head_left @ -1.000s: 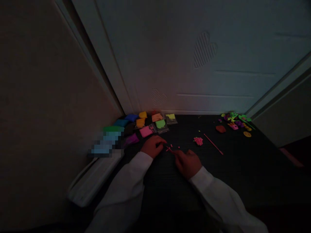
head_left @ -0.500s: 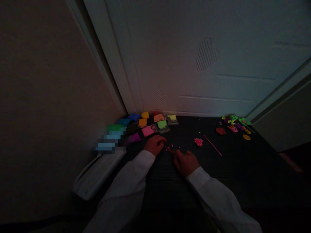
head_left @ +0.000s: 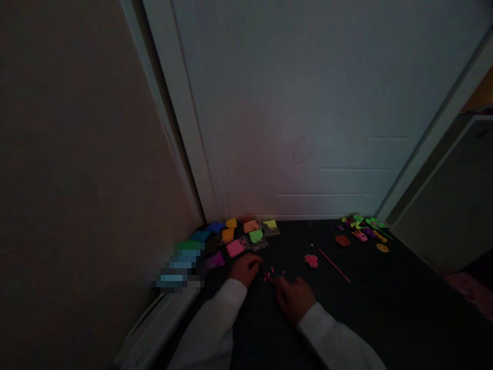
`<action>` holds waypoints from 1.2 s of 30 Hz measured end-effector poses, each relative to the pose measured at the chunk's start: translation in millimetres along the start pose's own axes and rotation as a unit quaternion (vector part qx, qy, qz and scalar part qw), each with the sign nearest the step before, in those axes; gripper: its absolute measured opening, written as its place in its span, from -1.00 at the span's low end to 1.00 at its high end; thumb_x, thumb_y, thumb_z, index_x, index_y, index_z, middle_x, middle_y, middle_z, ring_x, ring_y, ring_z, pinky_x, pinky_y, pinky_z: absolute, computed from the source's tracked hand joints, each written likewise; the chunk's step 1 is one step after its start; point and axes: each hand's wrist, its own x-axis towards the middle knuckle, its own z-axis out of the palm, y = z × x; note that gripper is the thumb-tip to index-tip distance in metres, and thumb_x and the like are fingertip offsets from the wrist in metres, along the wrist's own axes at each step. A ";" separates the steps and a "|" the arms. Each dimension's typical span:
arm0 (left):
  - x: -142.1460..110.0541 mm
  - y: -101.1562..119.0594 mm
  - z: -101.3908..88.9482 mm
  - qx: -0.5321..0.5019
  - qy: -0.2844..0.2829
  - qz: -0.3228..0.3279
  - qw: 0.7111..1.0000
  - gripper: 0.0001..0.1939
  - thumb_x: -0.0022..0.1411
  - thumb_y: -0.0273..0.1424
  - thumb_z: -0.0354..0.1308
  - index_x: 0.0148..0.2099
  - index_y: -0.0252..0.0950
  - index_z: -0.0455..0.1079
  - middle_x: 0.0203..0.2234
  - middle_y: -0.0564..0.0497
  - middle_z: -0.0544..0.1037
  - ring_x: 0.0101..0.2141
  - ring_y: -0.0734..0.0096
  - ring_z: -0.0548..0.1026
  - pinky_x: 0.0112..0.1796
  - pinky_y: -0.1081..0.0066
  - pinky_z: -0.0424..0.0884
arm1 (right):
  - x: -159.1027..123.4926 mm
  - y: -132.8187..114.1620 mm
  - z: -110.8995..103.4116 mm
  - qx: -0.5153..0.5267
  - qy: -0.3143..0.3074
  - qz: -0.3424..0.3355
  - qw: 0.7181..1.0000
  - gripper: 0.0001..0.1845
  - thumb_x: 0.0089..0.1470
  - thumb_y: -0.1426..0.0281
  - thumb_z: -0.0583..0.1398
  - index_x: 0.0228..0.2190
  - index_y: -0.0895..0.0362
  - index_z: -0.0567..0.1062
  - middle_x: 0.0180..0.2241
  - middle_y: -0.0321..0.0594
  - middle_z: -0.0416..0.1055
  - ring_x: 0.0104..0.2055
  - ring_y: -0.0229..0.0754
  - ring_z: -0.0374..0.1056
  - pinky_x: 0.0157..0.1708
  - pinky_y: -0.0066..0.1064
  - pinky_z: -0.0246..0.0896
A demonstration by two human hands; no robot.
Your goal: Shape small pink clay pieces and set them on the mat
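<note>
My left hand (head_left: 245, 270) rests on the dark tabletop with its fingers curled together; whatever lies between them, if anything, is too small to make out. Closed to its right, my right hand (head_left: 295, 298) grips a thin pink stick-like tool (head_left: 272, 280), mostly hidden by the fingers. Its tip is among small pink bits of clay (head_left: 266, 276) between my hands. A pink clay cluster of little petals (head_left: 311, 261) sits beyond my right hand. Beside that lies a second slim pink tool (head_left: 334, 265).
Bags of coloured clay (head_left: 235, 247) line the back left. A long whitish case (head_left: 162, 318) lies along the left wall. At the back right are colourful clay figures (head_left: 360, 234), a reddish-brown flat piece (head_left: 342, 240) and a yellow disc (head_left: 382, 247). A white panelled door (head_left: 269, 113) stands behind.
My view has tilted up, so the table and hands appear lower. Both hands keep nearly the same places and grips over the pink bits.
</note>
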 end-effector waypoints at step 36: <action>-9.6 5.7 -8.8 0.040 -0.124 0.035 0.991 -0.74 -0.08 -0.19 0.03 -0.37 -0.19 0.42 -0.44 0.00 0.40 -0.36 0.41 0.30 -0.30 0.40 0.17 | -70.1 117.3 -2.5 0.120 0.029 0.100 0.987 -0.78 -0.04 0.35 -0.05 -0.40 0.07 0.37 -0.41 -0.25 0.32 -0.32 -0.25 0.22 -0.32 -0.41 0.07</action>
